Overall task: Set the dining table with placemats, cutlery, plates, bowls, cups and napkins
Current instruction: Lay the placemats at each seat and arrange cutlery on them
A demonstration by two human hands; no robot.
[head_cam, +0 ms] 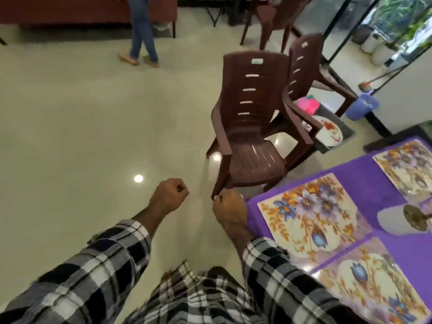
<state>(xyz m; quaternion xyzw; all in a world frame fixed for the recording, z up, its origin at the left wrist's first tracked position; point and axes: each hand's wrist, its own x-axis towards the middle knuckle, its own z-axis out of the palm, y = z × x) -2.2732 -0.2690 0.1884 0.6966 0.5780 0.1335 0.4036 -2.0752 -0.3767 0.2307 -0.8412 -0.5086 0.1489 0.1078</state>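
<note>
Placemats lie on the purple tablecloth [364, 181] at the right. The nearest placemat [371, 286], at the lower right, and the middle placemat [311, 213] beside it sit along the table's near edge, while a far placemat [406, 167] lies further up the cloth, partly cut off by the frame. All three carry a blue and orange flower print and lie flat. Each one is set askew to the picture, with its long side running from lower left to upper right, across the table from the near edge. A grey round base with a brass disc [416, 220] stands on the cloth between the middle and far placemats.

The person's left hand [169, 197] hangs over the pale floor [70, 136], fingers curled into a loose fist and holding nothing. The right hand [230, 210] is just beside the table's corner, fingers likewise curled in with nothing in them that I can make out. Both sleeves are black and white check.

Two brown plastic chairs stand near the table's far corner: the near chair [250, 127] faces the camera, and the far chair [308, 73] is just behind it. On a dark low surface past them sits a floral plate [332, 134] and something pink [307, 105]. A blue bucket [361, 106] stands by the glass wall. Another person's legs [142, 31] cross the floor at the top.
</note>
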